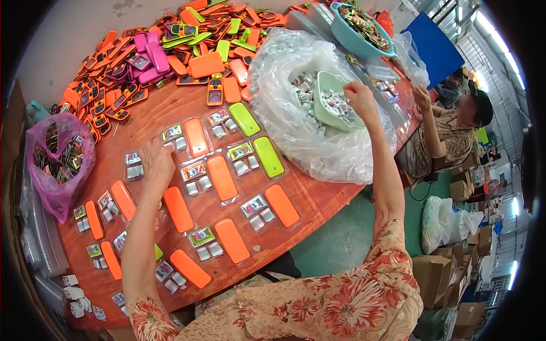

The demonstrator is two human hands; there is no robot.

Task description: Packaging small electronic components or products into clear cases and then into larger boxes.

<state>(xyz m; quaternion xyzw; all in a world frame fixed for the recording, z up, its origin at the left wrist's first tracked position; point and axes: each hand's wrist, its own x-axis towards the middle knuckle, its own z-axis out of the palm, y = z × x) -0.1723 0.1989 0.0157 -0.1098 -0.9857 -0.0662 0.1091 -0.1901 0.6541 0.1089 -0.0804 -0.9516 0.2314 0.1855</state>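
Note:
My left hand (157, 163) is over the table, fingers bent down and drawn together beside a clear tray with a small silver packet (133, 171) and an orange phone-shaped case (196, 137). What its fingertips hold, if anything, is hidden. My right hand (360, 99) is raised at the right rim of a pale green basket (324, 113), its fingers curled closed; I cannot see what is in them. Small white-silver packets (336, 104) fill the basket, which sits in a large clear plastic bag (284, 74). Several clear trays hold orange or green cases (268, 157), printed sachets (240, 150) and silver packets.
A heap of orange, green and pink toy phones (205, 65) covers the table's far side. A pink bag of sachets (60, 159) stands left. At the far right are a blue basin (364, 34) and another person (446, 122). Cardboard boxes (432, 273) stand on the floor.

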